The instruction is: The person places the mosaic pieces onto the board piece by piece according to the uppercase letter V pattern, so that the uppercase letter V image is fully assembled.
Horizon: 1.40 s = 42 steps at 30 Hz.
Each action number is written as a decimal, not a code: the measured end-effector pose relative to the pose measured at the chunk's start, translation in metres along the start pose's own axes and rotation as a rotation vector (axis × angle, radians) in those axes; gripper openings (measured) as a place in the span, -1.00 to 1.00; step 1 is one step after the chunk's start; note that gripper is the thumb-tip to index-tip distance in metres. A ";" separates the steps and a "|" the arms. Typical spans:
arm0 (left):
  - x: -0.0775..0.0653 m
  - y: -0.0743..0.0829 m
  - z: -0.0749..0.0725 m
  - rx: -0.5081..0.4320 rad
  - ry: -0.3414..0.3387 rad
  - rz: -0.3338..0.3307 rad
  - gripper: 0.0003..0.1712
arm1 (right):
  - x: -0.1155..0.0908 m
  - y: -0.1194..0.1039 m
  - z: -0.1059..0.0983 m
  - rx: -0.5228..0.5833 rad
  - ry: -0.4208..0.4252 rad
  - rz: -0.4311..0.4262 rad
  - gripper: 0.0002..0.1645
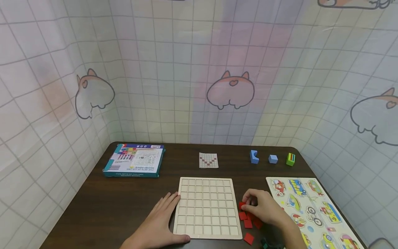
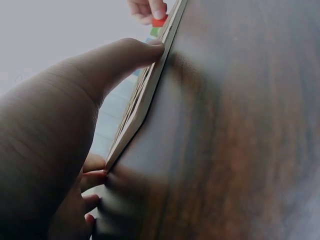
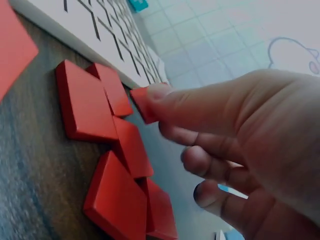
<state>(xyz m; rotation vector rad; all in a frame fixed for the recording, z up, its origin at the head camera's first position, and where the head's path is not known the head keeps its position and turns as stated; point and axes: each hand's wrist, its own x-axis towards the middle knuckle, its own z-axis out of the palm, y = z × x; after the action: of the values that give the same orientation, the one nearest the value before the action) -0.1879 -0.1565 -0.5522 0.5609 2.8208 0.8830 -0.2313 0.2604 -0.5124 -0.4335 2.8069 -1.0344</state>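
Observation:
A wooden grid board (image 1: 206, 208) with rows of square recesses lies at the front middle of the table. My left hand (image 1: 161, 221) is spread round its near left corner, fingers along the left side and thumb at the near edge. In the left wrist view the thumb (image 2: 132, 52) touches the board's rim. Just right of the board, my right hand (image 1: 264, 207) pinches a red square tile (image 3: 143, 105) between thumb and fingers. Several more red tiles (image 3: 85, 102) lie loose below that hand, some overlapping, beside the board's edge.
Behind the board lies a small pattern card (image 1: 208, 160). A flat box (image 1: 135, 160) sits at the back left. Two blue blocks (image 1: 254, 157) and a green striped block (image 1: 290, 159) stand back right. A vehicle puzzle board (image 1: 311, 214) lies at the right, near dark green pieces (image 1: 264, 243).

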 end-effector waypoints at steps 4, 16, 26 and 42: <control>-0.001 0.000 0.001 0.001 -0.005 -0.010 0.65 | 0.000 -0.006 0.003 0.048 0.010 -0.021 -0.84; -0.002 0.002 0.001 0.053 0.037 0.014 0.63 | 0.006 -0.030 0.020 0.093 0.009 -0.094 -0.82; -0.003 0.006 -0.003 0.062 0.021 -0.015 0.63 | 0.013 -0.062 0.048 0.118 -0.040 -0.219 -0.82; -0.004 0.003 -0.002 0.065 0.023 -0.004 0.61 | 0.015 -0.082 0.075 0.082 -0.154 -0.244 -0.81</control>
<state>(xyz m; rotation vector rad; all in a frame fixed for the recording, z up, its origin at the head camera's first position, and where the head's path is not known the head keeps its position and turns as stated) -0.1838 -0.1563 -0.5488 0.5568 2.8798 0.8050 -0.2115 0.1498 -0.5158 -0.8250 2.6114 -1.1034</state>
